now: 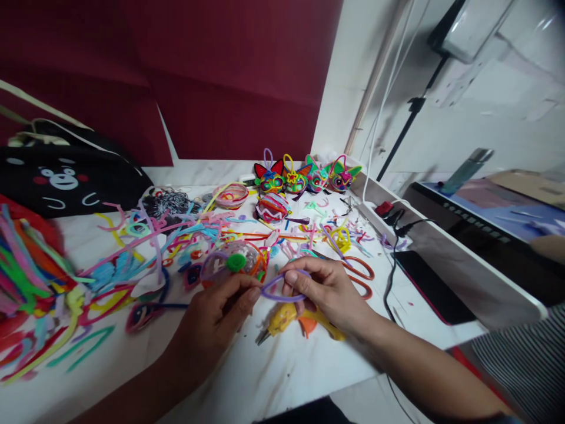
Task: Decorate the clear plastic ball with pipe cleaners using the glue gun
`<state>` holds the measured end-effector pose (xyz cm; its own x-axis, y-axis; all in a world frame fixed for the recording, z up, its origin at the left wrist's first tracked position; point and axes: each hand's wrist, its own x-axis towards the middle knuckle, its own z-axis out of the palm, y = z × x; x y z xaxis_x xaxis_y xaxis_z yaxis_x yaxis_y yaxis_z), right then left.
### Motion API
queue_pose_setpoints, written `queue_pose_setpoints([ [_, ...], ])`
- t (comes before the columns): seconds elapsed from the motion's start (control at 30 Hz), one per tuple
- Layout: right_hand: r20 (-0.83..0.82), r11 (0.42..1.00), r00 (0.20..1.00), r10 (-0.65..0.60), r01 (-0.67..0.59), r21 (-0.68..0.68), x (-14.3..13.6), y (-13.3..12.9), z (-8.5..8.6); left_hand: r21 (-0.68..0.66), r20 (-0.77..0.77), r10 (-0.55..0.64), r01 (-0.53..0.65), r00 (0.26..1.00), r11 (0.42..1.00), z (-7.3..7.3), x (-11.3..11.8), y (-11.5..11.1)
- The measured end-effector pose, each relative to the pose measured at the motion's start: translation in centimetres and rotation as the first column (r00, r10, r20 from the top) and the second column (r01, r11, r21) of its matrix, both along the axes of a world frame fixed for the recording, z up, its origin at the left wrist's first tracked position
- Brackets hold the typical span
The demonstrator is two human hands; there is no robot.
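A purple pipe cleaner (282, 297) is bent into a loop between my two hands. My left hand (216, 306) pinches its left end between thumb and fingertips. Its right side is in the closed fingers of my right hand (320, 288). Below the right hand lies a yellow glue gun (282, 318) with an orange trigger, its metal tip to the left; the hand partly covers it. Just behind my left hand rests a clear round piece (249, 256) with orange edging and a green disc. Orange-handled scissors (359, 268) lie beyond my right hand.
Loose pipe cleaners (35, 277) are bunched at the left, with scraps strewn across the white table. Several finished cat-eared ornaments (295, 176) stand at the back. A phone (435, 288) and a black cable (388, 288) lie right; a black bag (70, 176) sits back left.
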<state>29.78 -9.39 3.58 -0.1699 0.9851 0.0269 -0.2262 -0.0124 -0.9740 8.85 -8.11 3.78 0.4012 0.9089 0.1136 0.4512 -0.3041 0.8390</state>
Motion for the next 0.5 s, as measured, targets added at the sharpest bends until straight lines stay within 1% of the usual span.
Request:
queue_pose_setpoints([
  [0.13, 0.010, 1.000, 1.000, 0.000, 0.000, -0.020, -0.10, 0.05, 0.03, -0.025, -0.006, 0.005, -0.005, 1.000, 1.000, 0.02, -0.39, -0.04],
  [0.23, 0.013, 1.000, 1.000, -0.010, 0.011, -0.024, -0.17, 0.10, 0.04, -0.035, 0.005, 0.007, -0.006, 1.000, 0.999, -0.24, -0.60, -0.11],
  [0.37, 0.010, 1.000, 1.000, -0.011, 0.011, -0.028, -0.28, 0.05, 0.06, -0.069, 0.031, 0.027, -0.025, 0.999, 0.997, -0.37, -0.45, -0.46],
  [0.43, 0.011, 1.000, 1.000, -0.009, 0.010, -0.030, -0.27, 0.01, 0.06, -0.052, 0.030, 0.040, -0.038, 0.999, 0.998, -0.15, -0.32, -0.61],
  [0.5, 0.011, 1.000, 1.000, -0.010, 0.011, -0.027, -0.22, 0.03, 0.04, 0.014, 0.012, 0.047, -0.047, 0.999, 0.999, 0.13, -0.33, -0.61],
])
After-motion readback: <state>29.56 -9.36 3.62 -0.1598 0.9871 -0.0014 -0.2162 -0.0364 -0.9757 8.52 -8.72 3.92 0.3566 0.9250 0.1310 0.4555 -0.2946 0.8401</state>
